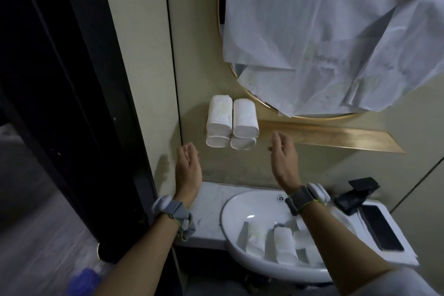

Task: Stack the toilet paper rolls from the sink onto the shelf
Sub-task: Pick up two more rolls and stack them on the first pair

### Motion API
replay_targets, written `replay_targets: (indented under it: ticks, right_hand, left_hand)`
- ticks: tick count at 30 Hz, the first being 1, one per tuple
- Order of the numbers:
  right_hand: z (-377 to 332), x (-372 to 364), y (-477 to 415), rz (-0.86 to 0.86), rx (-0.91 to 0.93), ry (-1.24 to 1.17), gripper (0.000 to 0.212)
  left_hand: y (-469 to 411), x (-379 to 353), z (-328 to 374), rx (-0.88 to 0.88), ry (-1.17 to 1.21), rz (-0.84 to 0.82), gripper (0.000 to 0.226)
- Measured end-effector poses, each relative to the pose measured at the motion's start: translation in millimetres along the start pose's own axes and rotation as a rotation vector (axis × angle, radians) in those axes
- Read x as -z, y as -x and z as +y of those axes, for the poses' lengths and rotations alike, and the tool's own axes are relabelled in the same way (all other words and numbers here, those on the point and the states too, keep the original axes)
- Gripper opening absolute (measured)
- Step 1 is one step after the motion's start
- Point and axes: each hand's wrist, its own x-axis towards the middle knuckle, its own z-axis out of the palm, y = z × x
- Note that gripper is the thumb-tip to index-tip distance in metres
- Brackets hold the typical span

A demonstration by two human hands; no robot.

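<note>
— Fingers (pixel 189 151) of the left hand (pixel 188 170) are hanging loosely spread and holding nothing, aren't they?

— Yes, and the right hand (pixel 284 161) is doing the same: its fingers (pixel 276 139) are lying slack and apart, gripping nothing. Both palms are facing each other, raised in front of the wall.

— Where are the toilet paper rolls sitting?

— Four stacked rolls (pixel 231 122) are resting on the left end of the brass shelf (pixel 336 136), two below and two on top, pressed side by side. The left hand is hovering just below and left of them, the right hand just beside them to the right, its fingertips overlapping the shelf edge. Neither hand is touching the stack.

— And the others?

— More loose rolls (pixel 283 245) are lying in the white sink (pixel 240 209), partly hidden behind the right forearm, so I cannot count them.

— Anything else around?

— A dark phone (pixel 382 230) is lying on the marble worktop (pixel 209 199) right of the sink, near the black tap (pixel 358 193). Crumpled white paper (pixel 336 31) is covering the round mirror (pixel 219 7) above the shelf. Both wrists are wearing grey bands (pixel 173 210).
</note>
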Motion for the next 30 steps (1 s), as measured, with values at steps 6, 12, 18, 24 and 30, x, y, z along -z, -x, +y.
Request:
replay_targets:
  ticks: [6,12,18,24,30]
  right_hand:
    - [95.8,39.1,67.8,0.031,-0.283,0.059,0.027]
    - [174.5,77.8,116.0,-0.092,-0.547,0.238,0.038]
    - [206.8,107.8,99.5,-0.207,-0.667,0.321,0.043]
    - [280.7,82.0,40.0,-0.639,-0.722,0.430,0.051]
    - [277.3,11.7,65.5,-0.822,-0.638,0.600,0.081]
  left_hand:
    - [35.8,-37.8,-88.7,0.227,-0.351,-0.337,0.023]
    - [78.8,-105.9,-136.6,0.379,-0.534,-0.678,0.048]
    - [73.9,-169.5,-195.9,0.482,-0.805,-0.689,0.087]
    - [72.4,-188.0,-259.9,0.790,-0.990,-0.474,0.113]
    - [61.6,-124.5,-239.0,0.914,-0.728,-0.347,0.110]
